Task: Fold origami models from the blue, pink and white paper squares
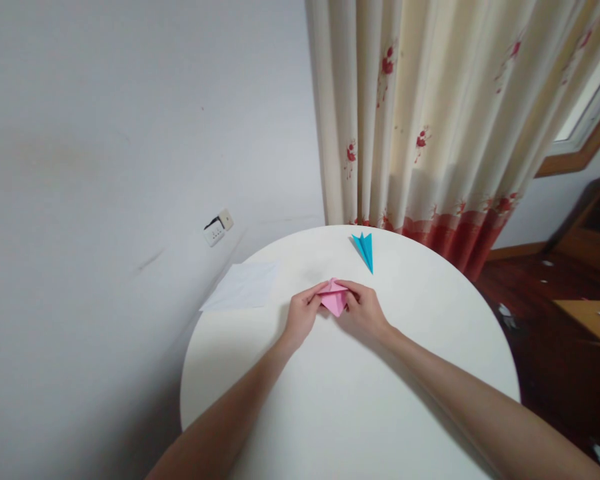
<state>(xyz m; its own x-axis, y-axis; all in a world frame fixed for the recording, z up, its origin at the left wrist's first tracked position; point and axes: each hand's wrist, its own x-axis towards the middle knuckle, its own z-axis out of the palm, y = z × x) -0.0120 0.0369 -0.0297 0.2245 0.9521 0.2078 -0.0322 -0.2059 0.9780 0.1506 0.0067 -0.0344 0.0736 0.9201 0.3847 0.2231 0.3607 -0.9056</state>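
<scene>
Between my two hands is a small pink folded paper (335,302), its lower end coming to a point toward me. My left hand (304,312) pinches its left edge between thumb and fingers. On the other side, my right hand (365,307) grips the right edge in the same way. The paper is held just over the white round table (300,407); whether it touches the top I cannot tell. Fingers cover parts of both its sides. Farther back lies a blue folded paper plane (365,252), its nose turned toward me.
White paper sheets (243,287) lie at the table's left edge, overhanging it slightly. A wall with a socket (214,233) rises on the left. Cream curtains with red flowers (415,120) hang behind the table. Wooden furniture (580,320) stands on the dark floor to the right.
</scene>
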